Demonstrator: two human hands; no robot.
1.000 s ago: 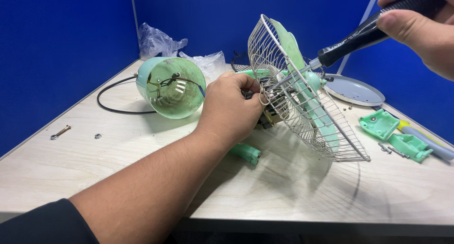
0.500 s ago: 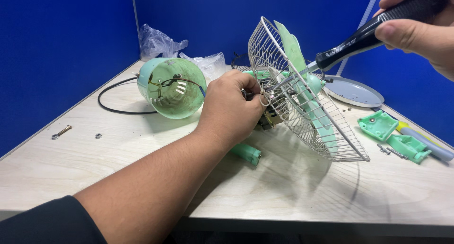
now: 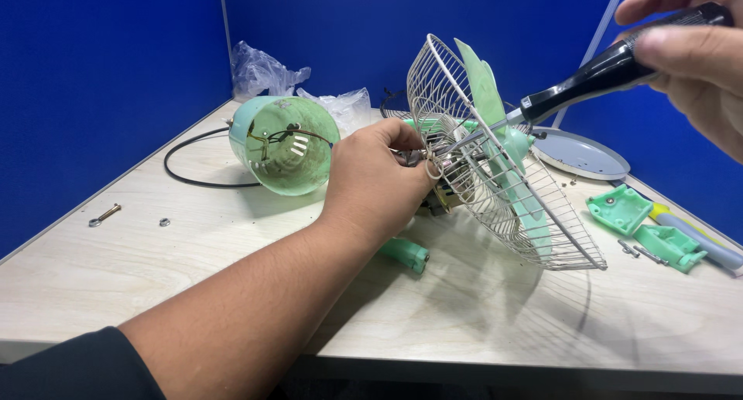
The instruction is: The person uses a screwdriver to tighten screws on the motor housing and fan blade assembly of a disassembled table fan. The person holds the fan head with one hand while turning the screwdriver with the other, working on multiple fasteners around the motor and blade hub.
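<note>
The left hand (image 3: 379, 179) grips the motor behind the silver wire fan guard (image 3: 495, 168); the right hand (image 3: 696, 55) clasps a black-handled screwdriver (image 3: 588, 78), its shaft slanting down-left through the guard toward the left hand

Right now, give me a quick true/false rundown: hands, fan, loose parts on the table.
1. The left hand grips the fan's motor end behind the wire guard. True.
2. The right hand holds a hammer. False: it holds a black-handled screwdriver, shaft passing through the guard.
3. The green motor cover is fitted on the fan. False: it lies apart on the table.
4. A loose bolt lies near the table's left edge. True.
5. The fan blade is red. False: pale green.
</note>
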